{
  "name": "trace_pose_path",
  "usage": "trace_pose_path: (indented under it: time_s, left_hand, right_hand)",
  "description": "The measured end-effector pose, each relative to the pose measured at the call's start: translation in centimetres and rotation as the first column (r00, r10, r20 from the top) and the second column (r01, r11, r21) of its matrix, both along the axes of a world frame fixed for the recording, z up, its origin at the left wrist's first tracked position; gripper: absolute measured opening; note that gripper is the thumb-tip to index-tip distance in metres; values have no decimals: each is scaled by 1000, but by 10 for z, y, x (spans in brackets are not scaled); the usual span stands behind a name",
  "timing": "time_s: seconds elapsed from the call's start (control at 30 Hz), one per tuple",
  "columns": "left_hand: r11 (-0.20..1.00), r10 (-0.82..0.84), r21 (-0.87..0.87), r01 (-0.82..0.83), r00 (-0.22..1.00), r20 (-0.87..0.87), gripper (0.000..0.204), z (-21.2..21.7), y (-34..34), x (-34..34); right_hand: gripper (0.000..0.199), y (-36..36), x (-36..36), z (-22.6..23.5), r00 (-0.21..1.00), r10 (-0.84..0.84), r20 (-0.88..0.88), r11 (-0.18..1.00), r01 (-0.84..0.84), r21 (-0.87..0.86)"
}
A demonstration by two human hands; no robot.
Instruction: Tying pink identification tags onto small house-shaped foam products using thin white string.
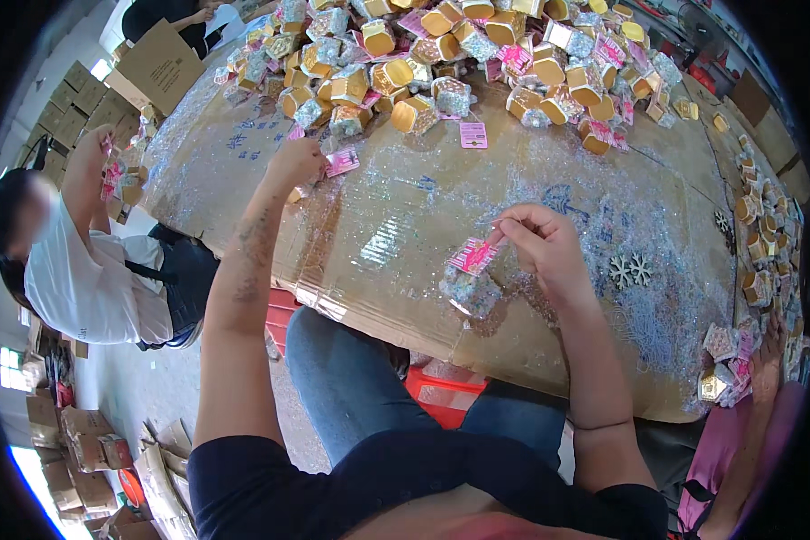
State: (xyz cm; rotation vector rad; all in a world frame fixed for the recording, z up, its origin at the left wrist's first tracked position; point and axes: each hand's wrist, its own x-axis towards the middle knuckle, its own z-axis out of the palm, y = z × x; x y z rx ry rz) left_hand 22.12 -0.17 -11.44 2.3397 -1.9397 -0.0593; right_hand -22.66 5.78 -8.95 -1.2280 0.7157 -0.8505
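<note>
My right hand (pixel 549 247) pinches thumb and forefinger together at the upper end of a pink tag (pixel 473 256). The tag belongs to a glittery, clear-and-white ornament (pixel 473 295) resting on the cardboard; any cord in the pinch is too fine to see. Farther off to the left, my left hand (pixel 297 167) is closed, its fingertips beside another pink tag (pixel 343 162). Part of a small gold ornament (pixel 299 193) shows below that hand. What the left fingers hold is hidden.
Gold-and-glitter ornaments (pixel 414 115) are heaped at the far side of the cardboard-covered table (pixel 378 297). Two snowflake shapes (pixel 630 270) lie at the right among loose glitter. A co-worker (pixel 108 270) is at the left; another person's arm (pixel 760 396) reaches in beside ornaments at the right.
</note>
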Motion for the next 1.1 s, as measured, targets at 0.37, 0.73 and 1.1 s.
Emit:
trace_pose_path:
  time_s: [0.37,0.73,1.1]
  left_hand:
    - [994,97,103,27,171,-981,14,37,31,-3]
    - [979,-125,-28,201,491,-862,36,60,65,-23]
    - [977,-40,-58,204,-91,-995,39,72,70,-43]
  right_hand:
    - [12,0,-2,1,1000,20,9,1000,-20,3]
    - [13,-1,-3,0,999,27,40,1000,-27,-2]
    - [13,-1,-3,1,997,46,58,999,-45,-3]
